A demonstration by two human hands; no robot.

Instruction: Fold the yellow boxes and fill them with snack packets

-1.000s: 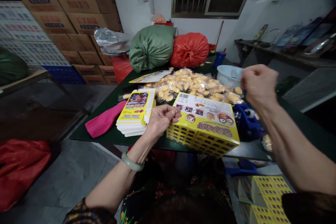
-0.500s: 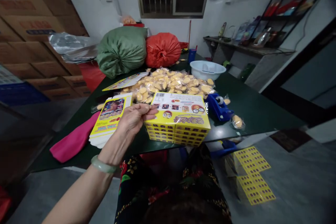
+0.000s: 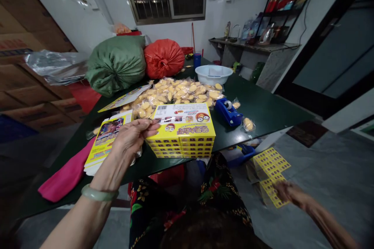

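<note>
My left hand [image 3: 136, 134], with a green bangle on the wrist, is at the left edge of a stack of yellow printed boxes [image 3: 189, 128]. Its thumb and fingers are pressed together over the top box; what they pinch, if anything, is too small to make out. At the lower right, my right hand [image 3: 289, 193] is smeared by motion over yellow box stacks [image 3: 271, 161] beside the table. Flat yellow and white cartons [image 3: 109, 132] lie under and beside my left forearm. A blue tape dispenser [image 3: 229, 113] stands right of the stack.
Behind the boxes spreads a heap of wrapped yellow pieces [image 3: 181, 91]. Farther back are a green sack [image 3: 117, 64], a red sack [image 3: 163, 58] and a pale basin [image 3: 213, 74]. Pink cloth [image 3: 66, 173] lies on the dark green table [image 3: 271, 118] at left.
My right hand has come into view at the lower right, over the yellow stacks. My left hand stays at the stack's left edge. The camera view has shifted to the right.
</note>
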